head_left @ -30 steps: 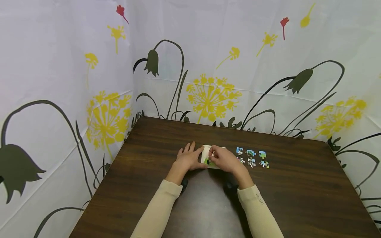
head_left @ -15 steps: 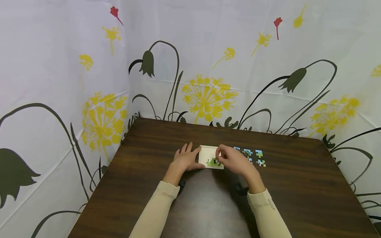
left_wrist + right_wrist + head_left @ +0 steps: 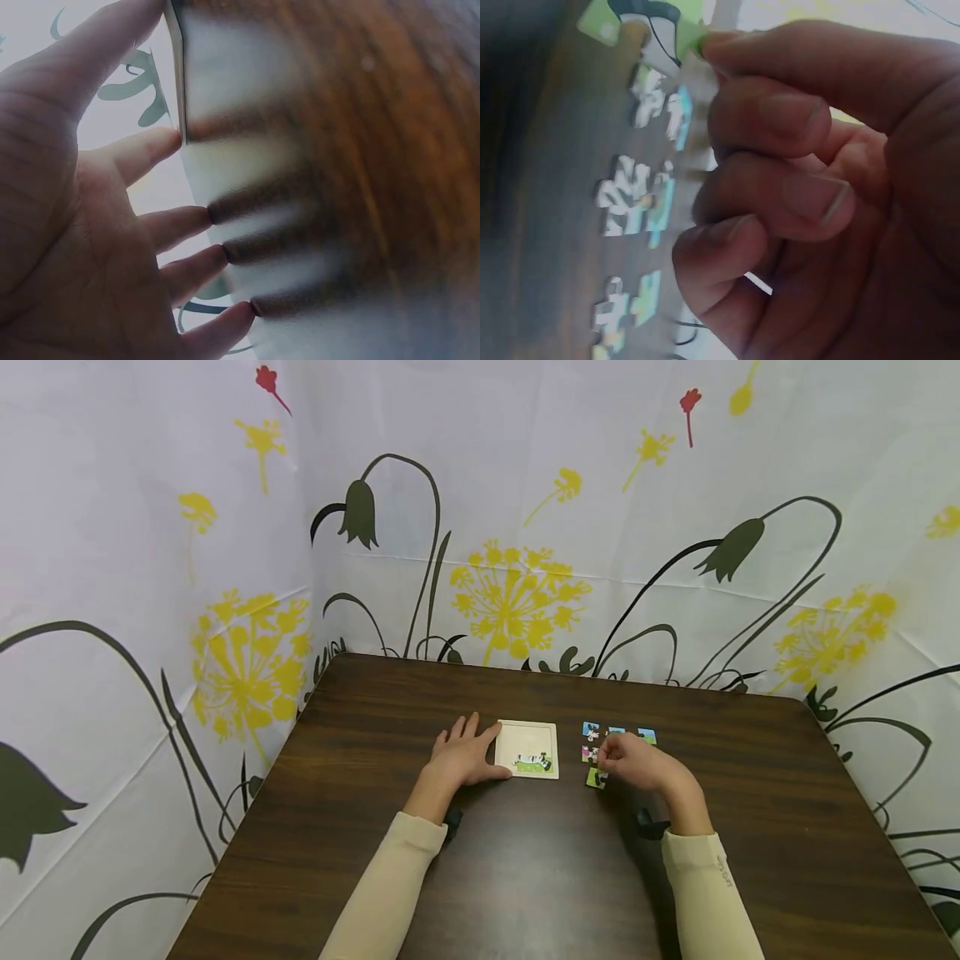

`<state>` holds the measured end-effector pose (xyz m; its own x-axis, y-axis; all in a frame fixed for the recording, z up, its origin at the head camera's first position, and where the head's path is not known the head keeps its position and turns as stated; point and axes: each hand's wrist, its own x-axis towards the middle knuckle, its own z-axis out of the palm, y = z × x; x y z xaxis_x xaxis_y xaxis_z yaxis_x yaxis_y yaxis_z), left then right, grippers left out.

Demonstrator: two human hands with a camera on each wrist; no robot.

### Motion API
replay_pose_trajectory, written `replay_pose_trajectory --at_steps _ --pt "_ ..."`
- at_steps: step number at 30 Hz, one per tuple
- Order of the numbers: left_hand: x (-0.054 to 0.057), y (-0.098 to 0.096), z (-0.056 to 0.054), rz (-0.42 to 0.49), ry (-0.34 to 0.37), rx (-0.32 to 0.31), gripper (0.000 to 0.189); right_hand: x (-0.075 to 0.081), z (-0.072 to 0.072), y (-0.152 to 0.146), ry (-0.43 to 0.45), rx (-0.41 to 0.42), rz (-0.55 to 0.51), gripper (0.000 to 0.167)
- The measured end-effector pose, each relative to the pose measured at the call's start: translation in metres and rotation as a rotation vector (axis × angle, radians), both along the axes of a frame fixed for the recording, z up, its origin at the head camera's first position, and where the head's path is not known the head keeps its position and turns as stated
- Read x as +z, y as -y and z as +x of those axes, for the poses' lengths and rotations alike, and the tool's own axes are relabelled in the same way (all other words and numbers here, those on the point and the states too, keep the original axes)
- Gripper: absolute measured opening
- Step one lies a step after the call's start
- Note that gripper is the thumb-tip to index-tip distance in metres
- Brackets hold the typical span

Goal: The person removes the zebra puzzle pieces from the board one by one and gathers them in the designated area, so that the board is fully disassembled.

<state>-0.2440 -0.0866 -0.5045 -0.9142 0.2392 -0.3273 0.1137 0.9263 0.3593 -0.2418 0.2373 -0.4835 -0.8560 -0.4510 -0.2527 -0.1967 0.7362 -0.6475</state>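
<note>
A white puzzle tray (image 3: 525,740) lies on the dark wooden table (image 3: 525,868), with a green-and-zebra patch (image 3: 534,765) fitted along its near edge. My left hand (image 3: 465,758) rests flat on the table with fingers spread, its thumb and forefinger against the tray's left edge (image 3: 177,75). My right hand (image 3: 632,763) sits to the right of the tray with fingers curled. It pinches a green puzzle piece (image 3: 596,778) (image 3: 641,22) by its edge, low at the table. Several loose pieces (image 3: 647,736) (image 3: 634,199) lie beneath and beyond this hand.
A white curtain printed with yellow dandelions and dark flower stems (image 3: 517,602) walls the table at the back and left. The table's back edge runs just beyond the pieces. Bare tabletop lies in front of both arms.
My right hand has left the tray and moved right, over the loose pieces, with a green piece now at its fingertips. The tray is uncovered. My left hand has stayed put.
</note>
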Motion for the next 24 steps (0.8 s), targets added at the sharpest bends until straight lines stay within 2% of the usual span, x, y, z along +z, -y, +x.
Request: replay_pose_trajectory --at_steps 7,16,20,24 --pt "0.000 0.000 0.000 -0.002 -0.002 0.007 0.093 -0.015 -0.010 0.002 -0.009 0.027 -0.005 0.011" --pt "0.002 -0.002 -0.003 -0.007 -0.006 0.008 0.093 -0.012 -0.011 0.002 -0.084 -0.036 0.045 0.007" --pt "0.002 -0.001 -0.002 -0.012 0.000 0.009 0.094 -0.013 -0.010 0.015 -0.110 -0.031 0.047 0.007" --pt "0.001 0.000 0.000 -0.009 0.007 0.016 0.093 -0.014 -0.009 0.040 -0.100 0.000 0.045 0.008"
